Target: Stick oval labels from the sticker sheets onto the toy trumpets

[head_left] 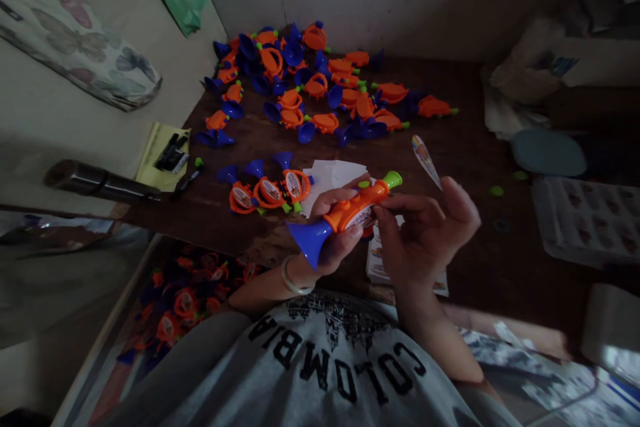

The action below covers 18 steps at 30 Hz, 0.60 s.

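Observation:
My left hand is wrapped round a toy trumpet with an orange body, a blue bell pointing left and a green mouthpiece at the upper right. An oval printed sticker shows on the trumpet's near side. Thumb and forefinger of my right hand are pinched at the right end of that sticker, against the body. A narrow printed paper piece stands up by the raised fingers of this hand; whether it is held or stuck there I cannot tell. Three stickered trumpets lie in a row to the left.
Many toy trumpets are heaped at the table's back. White paper and a stack of sticker sheets lie near my hands. A dark flask and yellow pad are left, a clear plastic tray right. More trumpets sit below the edge.

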Tool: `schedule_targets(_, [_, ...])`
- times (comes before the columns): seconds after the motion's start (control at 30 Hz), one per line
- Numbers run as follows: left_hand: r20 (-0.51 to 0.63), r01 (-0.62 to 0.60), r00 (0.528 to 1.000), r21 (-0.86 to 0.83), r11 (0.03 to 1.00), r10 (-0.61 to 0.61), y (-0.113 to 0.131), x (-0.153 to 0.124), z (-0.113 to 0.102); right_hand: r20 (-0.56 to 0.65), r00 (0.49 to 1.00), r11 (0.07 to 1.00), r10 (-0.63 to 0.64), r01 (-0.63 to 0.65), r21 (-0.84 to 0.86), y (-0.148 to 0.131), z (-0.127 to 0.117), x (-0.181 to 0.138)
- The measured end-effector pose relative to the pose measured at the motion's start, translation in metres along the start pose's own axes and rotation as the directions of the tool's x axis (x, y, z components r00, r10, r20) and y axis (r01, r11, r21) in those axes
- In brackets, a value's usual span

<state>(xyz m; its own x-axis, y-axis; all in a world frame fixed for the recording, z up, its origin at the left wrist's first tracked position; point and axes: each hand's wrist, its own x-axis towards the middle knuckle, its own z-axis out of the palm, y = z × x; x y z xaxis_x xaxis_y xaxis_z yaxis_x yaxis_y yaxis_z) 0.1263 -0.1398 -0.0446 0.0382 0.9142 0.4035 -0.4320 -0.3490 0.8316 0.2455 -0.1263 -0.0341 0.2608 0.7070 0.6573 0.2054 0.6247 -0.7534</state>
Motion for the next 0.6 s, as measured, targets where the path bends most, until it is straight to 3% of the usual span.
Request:
schedule_targets(0.17, [-0.001, 0.0, 1.0, -0.027, 1.0, -0.001, 0.001, -0.001, 0.0, 0.019, 0.998, 0.99, -0.06, 0.061, -0.129, 0.005, -0.007, 0.004])
schedule_targets(0.23, [-0.003, -0.028, 1.0, -0.032, 0.999, 0.028, -0.001, -0.001, -0.003, -0.039, 0.998, 0.963, -0.047, 0.035, -0.268, 0.012, -0.016, 0.009])
schedule_targets(0.3, [-0.011, -0.042, 0.999, -0.06, 0.997, 0.042, -0.004, 0.0, -0.006, -0.112, 0.994, 0.953, 0.008, -0.041, -0.301, 0.019, -0.023, 0.014])
schedule_targets(0.37, [-0.008, -0.018, 1.0, -0.103, 0.994, 0.018, -0.008, 0.0, -0.009, -0.072, 0.993, 0.981, 0.093, -0.104, -0.165, 0.022, -0.024, 0.015])
schedule_targets(0.47, [-0.002, 0.072, 0.997, -0.136, 0.988, -0.073, -0.014, 0.001, -0.01, 0.174, 0.967, 0.976, 0.188, -0.204, 0.078, 0.021, -0.016, 0.012])
schedule_targets(0.5, [-0.009, 0.112, 0.993, -0.14, 0.984, -0.114, -0.017, 0.001, -0.01, 0.204, 0.957, 0.967, 0.205, -0.231, 0.11, 0.02, -0.014, 0.01])
schedule_targets(0.6, [-0.038, 0.222, 0.972, -0.161, 0.962, -0.231, -0.023, -0.003, -0.01, 0.075, 0.966, 0.959, 0.249, -0.257, 0.123, 0.021, -0.011, 0.011])
